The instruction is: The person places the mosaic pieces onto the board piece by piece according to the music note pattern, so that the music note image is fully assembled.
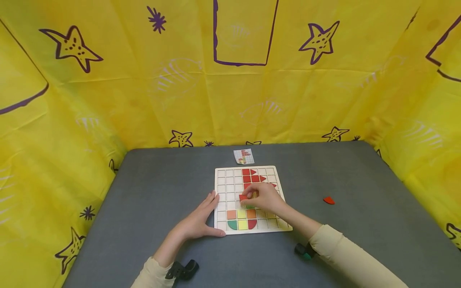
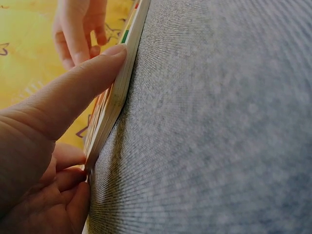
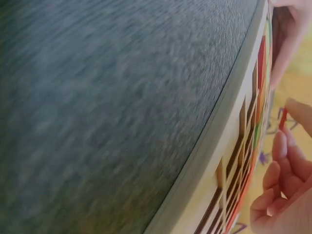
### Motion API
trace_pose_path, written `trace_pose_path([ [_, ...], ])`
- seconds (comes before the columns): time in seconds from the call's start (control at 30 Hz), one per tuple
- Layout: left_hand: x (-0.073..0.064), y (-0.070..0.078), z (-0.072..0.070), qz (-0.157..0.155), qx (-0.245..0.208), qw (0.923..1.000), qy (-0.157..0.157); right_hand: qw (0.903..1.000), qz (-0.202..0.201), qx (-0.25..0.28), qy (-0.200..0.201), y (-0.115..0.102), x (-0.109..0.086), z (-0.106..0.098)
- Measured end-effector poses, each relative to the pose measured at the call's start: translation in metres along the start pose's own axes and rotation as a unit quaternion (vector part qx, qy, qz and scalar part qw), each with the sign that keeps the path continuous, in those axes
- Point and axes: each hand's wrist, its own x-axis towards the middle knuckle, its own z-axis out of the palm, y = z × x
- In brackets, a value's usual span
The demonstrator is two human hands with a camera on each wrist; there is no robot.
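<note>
A pale wooden grid board (image 1: pixel 225 189) lies on the dark table, with coloured flat pieces set in some of its squares. Red squares and triangles fill part of its upper right; orange, yellow, green and dark red pieces sit low in the middle. My left hand (image 1: pixel 196 220) rests at the board's left side, fingers along the edge and thumb at the near left corner. Between thumb and fingertips my right hand (image 1: pixel 264 197) pinches a small red piece (image 3: pixel 283 118) above the board's middle. That hand covers several squares.
Beyond the board's far edge lies a small printed card (image 1: pixel 244 156) with a matching grid picture. A loose red quarter-round piece (image 1: pixel 329 200) lies on the table (image 1: pixel 360 240) to the right. A yellow patterned cloth (image 1: pixel 230 100) stands behind and at both sides.
</note>
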Motion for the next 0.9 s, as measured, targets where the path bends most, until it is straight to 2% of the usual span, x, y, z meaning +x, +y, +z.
trace_pose_path([
  [0.13,0.000,0.000,0.000,0.002,-0.002,1.0000,0.000,0.9975,-0.036,-0.059,-0.012,-0.005,-0.001,0.005],
  [0.23,0.000,0.001,0.000,0.002,-0.004,1.0000,0.001,0.9945,-0.041,-0.095,-0.014,-0.008,-0.003,0.007],
  [0.57,-0.001,0.004,-0.001,-0.002,-0.010,1.0000,0.001,0.9913,-0.048,-0.122,-0.008,-0.009,-0.006,0.008],
  [0.7,0.000,0.002,-0.001,-0.001,-0.007,1.0000,0.003,0.9955,-0.038,-0.087,-0.004,-0.008,-0.006,0.006],
  [0.8,0.000,0.002,0.000,-0.001,-0.008,1.0000,0.003,0.9993,-0.019,-0.029,0.014,-0.004,-0.006,0.000],
  [0.9,0.000,0.001,0.000,-0.003,-0.009,0.9999,0.003,0.9989,0.014,0.037,0.027,0.002,-0.009,-0.010],
])
